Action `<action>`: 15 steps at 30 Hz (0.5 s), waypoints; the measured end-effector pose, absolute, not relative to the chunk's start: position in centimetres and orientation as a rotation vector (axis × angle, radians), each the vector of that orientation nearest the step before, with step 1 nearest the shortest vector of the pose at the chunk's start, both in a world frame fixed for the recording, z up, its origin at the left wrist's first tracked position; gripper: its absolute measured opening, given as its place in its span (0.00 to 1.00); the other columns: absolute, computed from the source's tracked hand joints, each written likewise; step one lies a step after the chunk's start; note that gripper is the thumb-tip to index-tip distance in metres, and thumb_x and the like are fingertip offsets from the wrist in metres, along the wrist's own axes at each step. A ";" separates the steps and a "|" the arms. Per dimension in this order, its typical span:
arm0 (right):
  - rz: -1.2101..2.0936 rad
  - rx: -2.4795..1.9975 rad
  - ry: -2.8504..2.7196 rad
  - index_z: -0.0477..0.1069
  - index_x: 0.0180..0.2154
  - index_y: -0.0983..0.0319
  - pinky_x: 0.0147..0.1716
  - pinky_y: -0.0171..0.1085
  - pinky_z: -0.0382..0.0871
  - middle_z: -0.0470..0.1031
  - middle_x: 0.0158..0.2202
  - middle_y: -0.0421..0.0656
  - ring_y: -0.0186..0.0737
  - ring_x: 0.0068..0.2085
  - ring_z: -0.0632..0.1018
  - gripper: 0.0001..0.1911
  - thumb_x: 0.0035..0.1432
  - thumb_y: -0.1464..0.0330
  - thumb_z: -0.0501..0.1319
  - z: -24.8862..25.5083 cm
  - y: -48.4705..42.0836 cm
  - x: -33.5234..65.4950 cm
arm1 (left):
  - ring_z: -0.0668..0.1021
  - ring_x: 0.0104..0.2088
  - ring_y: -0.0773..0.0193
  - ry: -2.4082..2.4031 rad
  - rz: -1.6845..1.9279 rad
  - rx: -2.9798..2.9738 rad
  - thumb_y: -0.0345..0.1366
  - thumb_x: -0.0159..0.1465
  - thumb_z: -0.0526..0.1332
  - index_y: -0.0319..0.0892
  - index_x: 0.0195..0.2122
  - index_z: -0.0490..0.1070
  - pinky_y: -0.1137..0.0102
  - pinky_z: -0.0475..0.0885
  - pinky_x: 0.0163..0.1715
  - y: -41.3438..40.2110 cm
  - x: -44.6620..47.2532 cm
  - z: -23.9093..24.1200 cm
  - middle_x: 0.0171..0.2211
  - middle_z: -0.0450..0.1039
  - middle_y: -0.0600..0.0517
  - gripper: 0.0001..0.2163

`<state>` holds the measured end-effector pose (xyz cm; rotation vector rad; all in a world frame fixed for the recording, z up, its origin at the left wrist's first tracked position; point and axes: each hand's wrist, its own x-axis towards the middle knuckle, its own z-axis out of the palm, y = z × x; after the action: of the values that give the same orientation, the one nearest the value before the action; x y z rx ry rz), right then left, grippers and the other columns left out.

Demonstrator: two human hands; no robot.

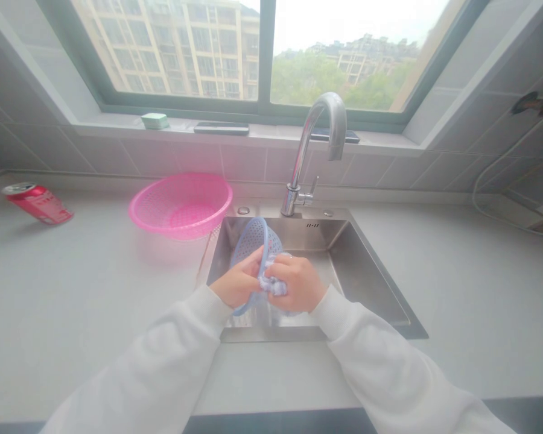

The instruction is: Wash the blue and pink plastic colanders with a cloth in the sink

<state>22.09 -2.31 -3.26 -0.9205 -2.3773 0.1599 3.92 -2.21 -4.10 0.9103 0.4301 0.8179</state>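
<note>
Blue perforated plastic basket (pixel 251 241), pinched in my left grip (pixel 238 282).
Right grip (pixel 299 283) clutches crumpled whitish cloth (pixel 276 287); hard pushing could dislodge the basket.

Pretty clearly a kitchen: steel sink (pixel 366 265), curved tap (pixel 302 143), white countertop (pixel 457 289), tiled wall (pixel 244 163), plus blue strainer (pixel 250 242) and pink strainer (pixel 183 211).

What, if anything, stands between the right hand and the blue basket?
A crumpled pale cloth, held in the right hand at the rim of the blue basket, is between them. Nothing else visible stands in the way.
</note>
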 end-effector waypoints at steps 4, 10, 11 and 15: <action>0.154 -1.050 -2.321 0.75 0.31 0.57 0.30 0.35 0.63 0.76 0.30 0.40 0.38 0.31 0.75 0.07 0.47 0.64 0.65 -3.5 -2.1 22.2 | 0.80 0.45 0.58 0.428 0.811 0.930 0.20 0.47 0.67 0.50 0.58 0.72 0.69 0.71 0.42 -2.3 3.9 -4.1 0.42 0.78 0.52 0.36; 0.161 -1.495 -1.884 0.78 0.39 0.57 0.39 0.40 0.69 0.79 0.38 0.44 0.45 0.39 0.79 0.12 0.52 0.64 0.61 -2.9 0.6 24.4 | 0.73 0.61 0.51 0.333 0.713 0.997 0.18 0.46 0.63 0.51 0.64 0.68 0.59 0.64 0.60 -2.6 4.4 -4.1 0.60 0.73 0.48 0.43; 0.155 -1.520 -1.848 0.77 0.39 0.57 0.40 0.40 0.69 0.79 0.39 0.45 0.46 0.40 0.79 0.12 0.52 0.63 0.60 -2.9 0.8 24.5 | 0.73 0.61 0.51 0.332 0.707 1.005 0.18 0.46 0.62 0.52 0.65 0.67 0.59 0.63 0.61 -2.6 4.4 -4.1 0.61 0.72 0.48 0.43; 0.162 -1.422 -1.956 0.77 0.36 0.57 0.36 0.39 0.68 0.77 0.34 0.43 0.43 0.35 0.77 0.11 0.50 0.63 0.62 -2.8 -0.4 23.6 | 0.74 0.60 0.49 0.343 0.767 0.990 0.17 0.44 0.63 0.53 0.64 0.68 0.59 0.65 0.59 -2.3 4.5 -4.5 0.59 0.74 0.48 0.44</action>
<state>23.56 -0.39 -2.84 -1.4222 -1.9558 0.1619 4.52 -2.35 -4.48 0.9895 0.3427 0.7674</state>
